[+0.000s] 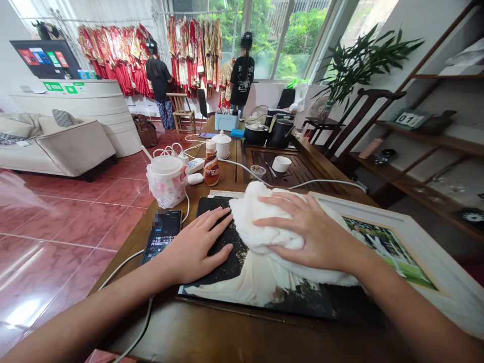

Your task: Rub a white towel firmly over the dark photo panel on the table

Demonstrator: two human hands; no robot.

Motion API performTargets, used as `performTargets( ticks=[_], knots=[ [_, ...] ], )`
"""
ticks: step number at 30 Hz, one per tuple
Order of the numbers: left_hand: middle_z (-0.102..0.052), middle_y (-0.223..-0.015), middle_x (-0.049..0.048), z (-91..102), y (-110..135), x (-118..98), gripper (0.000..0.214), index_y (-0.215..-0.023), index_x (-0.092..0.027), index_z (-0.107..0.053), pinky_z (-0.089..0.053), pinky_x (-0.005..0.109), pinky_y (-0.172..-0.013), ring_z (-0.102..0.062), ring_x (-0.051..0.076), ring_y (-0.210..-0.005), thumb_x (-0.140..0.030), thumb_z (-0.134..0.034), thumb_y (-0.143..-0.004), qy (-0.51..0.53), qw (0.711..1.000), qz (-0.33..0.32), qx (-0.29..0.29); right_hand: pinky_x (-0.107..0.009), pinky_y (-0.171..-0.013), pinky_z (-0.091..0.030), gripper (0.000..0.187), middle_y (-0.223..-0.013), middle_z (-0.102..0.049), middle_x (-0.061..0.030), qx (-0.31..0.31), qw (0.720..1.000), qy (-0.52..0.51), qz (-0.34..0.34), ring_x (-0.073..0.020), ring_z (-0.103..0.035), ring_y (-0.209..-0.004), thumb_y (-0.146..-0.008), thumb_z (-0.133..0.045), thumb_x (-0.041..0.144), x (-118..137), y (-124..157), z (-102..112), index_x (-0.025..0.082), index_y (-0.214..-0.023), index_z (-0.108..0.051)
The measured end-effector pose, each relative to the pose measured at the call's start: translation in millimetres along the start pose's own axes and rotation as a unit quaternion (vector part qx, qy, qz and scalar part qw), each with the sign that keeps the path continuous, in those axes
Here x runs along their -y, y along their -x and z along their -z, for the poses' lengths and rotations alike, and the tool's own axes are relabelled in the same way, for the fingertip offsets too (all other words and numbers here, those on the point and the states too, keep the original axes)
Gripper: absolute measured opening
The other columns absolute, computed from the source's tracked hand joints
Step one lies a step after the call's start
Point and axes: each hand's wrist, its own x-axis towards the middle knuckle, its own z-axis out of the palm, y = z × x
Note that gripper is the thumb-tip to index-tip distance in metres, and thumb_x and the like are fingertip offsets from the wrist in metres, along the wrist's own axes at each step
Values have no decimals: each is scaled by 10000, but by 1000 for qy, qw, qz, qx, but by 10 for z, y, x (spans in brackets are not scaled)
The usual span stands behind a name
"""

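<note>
A dark photo panel (249, 282) showing a pale, flowing dress lies flat on the wooden table in front of me. On its left side my left hand (200, 242) rests flat, fingers outstretched and open. My right hand (306, 227) grips a bunched white cloth (247, 222) and presses it onto the panel, so the panel's upper right part is hidden. Under and right of the cloth is a white-framed photo (389, 252) with a green lawn in it. Just left of my left hand lies a phone (162, 237) with its screen lit.
Beyond the panel stand a Nescafé bottle (211, 164), a plastic-wrapped tub (166, 179), a white lidded pot (222, 145) and a small white bowl (282, 164). White cables (242, 164) cross the table (143, 282). Two people (159, 75) stand near racks of red garments (117, 60).
</note>
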Motion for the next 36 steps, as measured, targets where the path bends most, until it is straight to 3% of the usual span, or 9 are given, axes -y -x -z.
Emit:
performTargets(
  ticks=[5,13,21,30,36],
  knots=[
    [-318,-1566,115,-24,-30,1,540,-1466,-167,-393,-264,438,-1193,-282,275,-1449,-419,-453,-991,1,1000,4,3,-588,-969,-374,382,-1484,-452,-7,-1,999,-36,38,-353,-396,-1335,-852,-614,460,53,4,-21,422,-1233,-619],
    [-292,-1583,89,-13,-6,6,583,-1522,-201,-290,-264,461,-1190,-255,261,-1461,-412,-443,-1000,-1,1000,-1,-1,-587,-916,-391,347,-1434,-510,-37,-12,999,-12,-29,-389,-428,-1295,-851,-598,480,-58,7,-41,369,-1173,-659],
    [-340,-1554,94,-13,-30,-19,484,-1432,-212,-428,-283,443,-1187,-295,273,-1443,-314,-505,-965,17,1000,-19,-9,-581,-980,-322,474,-1477,-460,2,18,997,-50,48,-353,-404,-1321,-772,-652,564,182,27,17,425,-1223,-607],
    [-291,-1583,93,-18,-4,-1,590,-1523,-195,-284,-253,458,-1195,-254,259,-1461,-409,-446,-998,-1,1000,0,1,-570,-907,-394,366,-1418,-523,-42,-5,999,-30,-24,-397,-435,-1285,-796,-662,439,-36,4,3,364,-1154,-670],
    [-308,-1572,100,-8,-17,-17,522,-1467,-196,-388,-274,444,-1189,-277,271,-1451,-362,-482,-981,9,1000,-10,-4,-597,-950,-347,431,-1459,-479,-11,7,998,-45,42,-375,-411,-1307,-781,-666,482,142,33,3,419,-1206,-630]
  ],
)
